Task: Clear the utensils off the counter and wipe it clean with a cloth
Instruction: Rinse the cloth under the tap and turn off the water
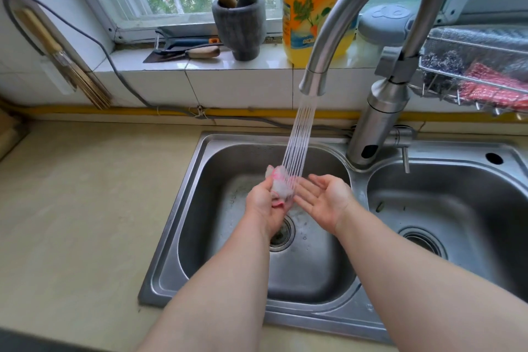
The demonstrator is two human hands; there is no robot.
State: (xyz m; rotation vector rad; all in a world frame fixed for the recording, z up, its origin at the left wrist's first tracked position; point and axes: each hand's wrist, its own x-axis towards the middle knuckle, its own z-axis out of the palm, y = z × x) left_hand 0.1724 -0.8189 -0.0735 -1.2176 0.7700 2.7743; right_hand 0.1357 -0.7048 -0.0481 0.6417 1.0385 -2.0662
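The left hand (264,204) grips a small bunched cloth (281,185), white with pink edging. Its fingers curl round the lower part of the wad. The cloth sticks out above the fingers, on the side nearest the right hand (325,200).

The right hand is released, palm turned up and fingers stretched out loosely. It holds nothing. Its fingertips lie just beside the cloth's lower edge; whether they touch it cannot be told.

Both hands hover over the left basin (205,208) of a steel double sink (171,237), above the drain (281,233). A stream of water (300,137) runs from the curved faucet (313,80) and lands on the top of the cloth, between the two hands. The right basin (457,208) lies beside the right forearm.

The beige counter (85,208) stretches to the left of the sink, well apart from the cloth.

On the tiled windowsill (200,66) behind stand a grey stone mortar (240,26) with a pestle and a wooden stick in it, and a yellow detergent bottle (308,8). A wooden-handled knife (197,53) lies left of the mortar. A wire rack (471,66) hangs at the right, behind the faucet.
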